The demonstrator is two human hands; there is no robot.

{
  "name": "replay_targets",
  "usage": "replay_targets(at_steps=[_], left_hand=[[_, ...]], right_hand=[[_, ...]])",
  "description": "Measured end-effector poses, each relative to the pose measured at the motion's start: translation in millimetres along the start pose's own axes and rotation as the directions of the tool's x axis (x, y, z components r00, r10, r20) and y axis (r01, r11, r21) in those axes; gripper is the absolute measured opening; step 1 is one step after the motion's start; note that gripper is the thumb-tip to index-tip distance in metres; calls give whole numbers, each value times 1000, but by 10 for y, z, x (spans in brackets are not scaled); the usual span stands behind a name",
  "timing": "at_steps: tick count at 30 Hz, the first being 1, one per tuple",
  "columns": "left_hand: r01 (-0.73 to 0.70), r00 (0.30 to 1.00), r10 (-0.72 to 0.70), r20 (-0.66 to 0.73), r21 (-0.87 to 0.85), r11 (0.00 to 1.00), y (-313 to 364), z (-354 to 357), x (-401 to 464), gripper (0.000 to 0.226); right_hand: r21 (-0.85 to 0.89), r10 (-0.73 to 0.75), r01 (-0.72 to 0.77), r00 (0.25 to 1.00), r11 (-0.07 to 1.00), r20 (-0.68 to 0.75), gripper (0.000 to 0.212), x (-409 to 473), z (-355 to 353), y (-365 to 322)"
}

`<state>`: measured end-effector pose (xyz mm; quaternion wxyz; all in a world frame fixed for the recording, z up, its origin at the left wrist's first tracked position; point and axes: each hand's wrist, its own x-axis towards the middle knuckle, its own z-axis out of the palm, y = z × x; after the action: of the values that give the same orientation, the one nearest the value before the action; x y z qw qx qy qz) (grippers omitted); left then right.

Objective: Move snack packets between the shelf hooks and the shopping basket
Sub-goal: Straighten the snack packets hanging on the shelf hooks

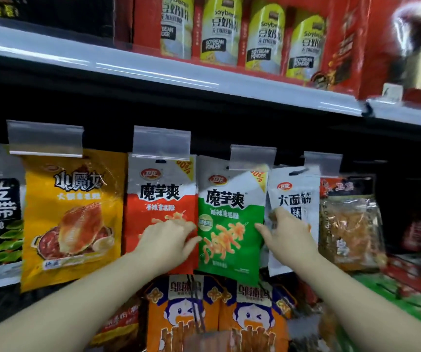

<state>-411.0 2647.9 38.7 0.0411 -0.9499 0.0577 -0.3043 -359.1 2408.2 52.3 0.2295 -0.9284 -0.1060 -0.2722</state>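
A green snack packet (231, 224) is seen hanging from a shelf hook under a clear price-tag holder (252, 156), between a red packet (161, 199) on its left and a white packet (292, 199) on its right. The green packet is flanked by both hands, which are held apart, one at each side edge. The left hand (168, 241) is laid over the lower part of the red packet, its fingers stretched toward the green packet's left edge and touching or just meeting it; a firm grip cannot be told. The right hand (287, 235) is placed at the green packet's right edge, in front of the white packet, with fingers loosely bent; whether the edge is pinched cannot be told.

A yellow packet (73, 219) is hung further left, and a clear packet of brownish snacks (351, 224) further right. Orange packets (217, 313) are hung in the row below, under the forearms. Tins of soybean powder (220, 31) are stood on the shelf (153, 69) above. The shopping basket is not clearly made out.
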Motion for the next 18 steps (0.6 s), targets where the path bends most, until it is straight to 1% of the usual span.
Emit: replay_targets(at_steps=[1,3,4,6,9,11,13,14,18], left_hand=[[25,1000,-26,-15,-32,999,81,28,41,42],[80,996,-84,-35,-97,992,212,73,145,44],[102,993,-108,-48,-109,989,266,95,196,45],[146,986,-154,-71,-102,984,344,132,274,46],[259,961,-262,-84,-47,965,429,175,338,45],[328,940,-327,-94,-9,945,458,196,367,42],[384,919,-383,-92,-4,923,451,225,392,39],[410,908,-409,-92,-10,912,436,232,400,39],[490,865,-494,-90,-65,869,369,220,394,42]], right_hand=[[81,13,-13,1000,997,3,45,59,46,55],[149,11,-16,999,989,30,47,174,98,117],[177,-4,-5,999,984,54,51,238,147,158],[291,-58,25,993,956,106,56,376,243,223],[477,-104,-6,973,879,204,42,535,315,283],[521,-151,14,963,854,222,33,629,318,314],[562,-188,23,953,827,238,17,690,248,353],[582,-199,21,949,813,245,12,731,213,388],[653,-262,4,918,757,299,14,831,89,547]])
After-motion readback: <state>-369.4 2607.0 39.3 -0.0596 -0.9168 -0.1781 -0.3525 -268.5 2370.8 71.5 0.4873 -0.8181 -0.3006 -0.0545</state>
